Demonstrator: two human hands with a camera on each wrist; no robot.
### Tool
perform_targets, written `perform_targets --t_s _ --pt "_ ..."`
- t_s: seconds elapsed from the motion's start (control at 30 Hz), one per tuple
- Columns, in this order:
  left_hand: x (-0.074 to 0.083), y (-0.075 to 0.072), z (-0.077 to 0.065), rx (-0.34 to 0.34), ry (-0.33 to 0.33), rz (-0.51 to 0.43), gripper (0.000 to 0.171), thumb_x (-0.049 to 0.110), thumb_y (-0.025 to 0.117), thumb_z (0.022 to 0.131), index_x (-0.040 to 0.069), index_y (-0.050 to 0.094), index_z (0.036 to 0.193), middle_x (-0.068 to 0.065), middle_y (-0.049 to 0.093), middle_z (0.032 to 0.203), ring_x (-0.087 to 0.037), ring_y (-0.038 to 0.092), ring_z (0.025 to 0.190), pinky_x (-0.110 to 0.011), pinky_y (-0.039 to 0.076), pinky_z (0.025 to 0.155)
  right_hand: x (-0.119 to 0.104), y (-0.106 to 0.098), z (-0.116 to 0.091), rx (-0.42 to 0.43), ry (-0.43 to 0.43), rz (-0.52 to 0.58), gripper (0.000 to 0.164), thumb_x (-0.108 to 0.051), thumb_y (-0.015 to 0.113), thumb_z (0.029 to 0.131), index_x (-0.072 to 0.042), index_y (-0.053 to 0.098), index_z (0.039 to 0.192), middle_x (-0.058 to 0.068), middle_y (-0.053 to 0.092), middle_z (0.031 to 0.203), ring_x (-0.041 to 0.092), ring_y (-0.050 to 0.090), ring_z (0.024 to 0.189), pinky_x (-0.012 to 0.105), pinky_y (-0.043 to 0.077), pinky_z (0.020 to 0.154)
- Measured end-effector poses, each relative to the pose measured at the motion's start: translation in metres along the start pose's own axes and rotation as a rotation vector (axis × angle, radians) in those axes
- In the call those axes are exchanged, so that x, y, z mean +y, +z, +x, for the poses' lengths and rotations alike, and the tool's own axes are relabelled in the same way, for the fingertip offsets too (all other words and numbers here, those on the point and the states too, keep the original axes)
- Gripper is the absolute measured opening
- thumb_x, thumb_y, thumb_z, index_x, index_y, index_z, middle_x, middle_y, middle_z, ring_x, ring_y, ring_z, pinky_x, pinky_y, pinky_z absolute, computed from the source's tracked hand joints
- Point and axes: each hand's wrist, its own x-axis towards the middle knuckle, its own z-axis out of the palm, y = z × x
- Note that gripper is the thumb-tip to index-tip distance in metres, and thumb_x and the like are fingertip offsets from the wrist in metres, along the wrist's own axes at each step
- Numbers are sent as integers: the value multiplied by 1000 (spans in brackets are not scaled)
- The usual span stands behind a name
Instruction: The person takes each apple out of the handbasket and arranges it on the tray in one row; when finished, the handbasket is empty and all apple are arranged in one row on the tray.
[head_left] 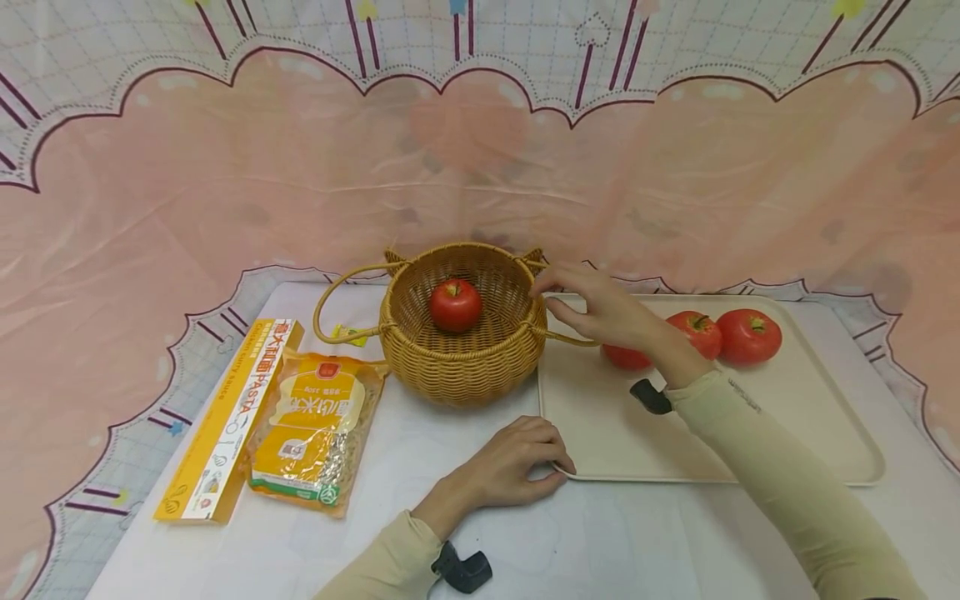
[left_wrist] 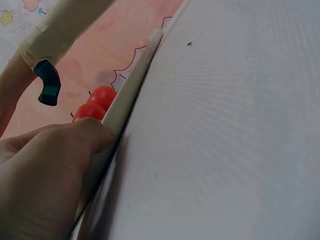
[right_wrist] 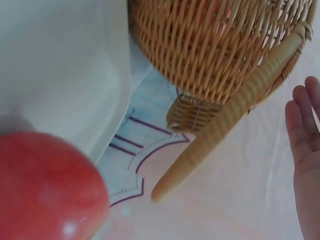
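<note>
My left hand (head_left: 513, 462) pinches the front-left corner of the beige tray (head_left: 675, 450); in the left wrist view the thumb lies against the tray's rim (left_wrist: 132, 90). Over the right rim of the wicker basket (head_left: 450, 375), my right hand (head_left: 592, 304) hovers near a handle with bent fingers and holds nothing. Its fingers look fairly straight and apart from the basket in the right wrist view. One red apple (head_left: 455, 305) sits inside the basket. Three more apples (head_left: 748, 337) lie on the tray, one partly hidden behind the right forearm.
Left of the basket lie an orange-and-clear bag of grain-like food (head_left: 311, 433) and a long yellow pasta box (head_left: 228, 421). A small yellow packet (head_left: 349, 335) shows behind the basket's left handle. A patterned pink cloth (head_left: 300, 192) hangs behind the white table (head_left: 600, 542).
</note>
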Motion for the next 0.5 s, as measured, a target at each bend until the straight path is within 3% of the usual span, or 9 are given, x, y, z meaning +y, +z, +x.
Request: perform_targets --t_s 0.2,0.37,0.5 --pt "0 -1 0 0 -5 1 9 24 65 86 29 70 92 16 58 90 0 52 97 -20 37 101 -3 9 18 -12 -85 20 17 1 60 88 -5 63 104 4 64 102 13 59 94 28 50 83" --pt "0 -1 0 -12 -8 -15 9 25 65 86 28 70 92 17 58 90 0 52 97 -19 37 100 -5 14 26 -85 -36 -37 16 -7 61 89 -10 63 104 -1 63 103 10 54 84 29 48 71" --pt "0 -1 -1 -12 -6 -9 9 25 65 86 28 70 92 17 58 90 0 52 96 -20 37 101 -7 15 32 -134 13 -66 18 -12 64 89 -12 63 107 -2 62 106 10 54 85 27 48 72"
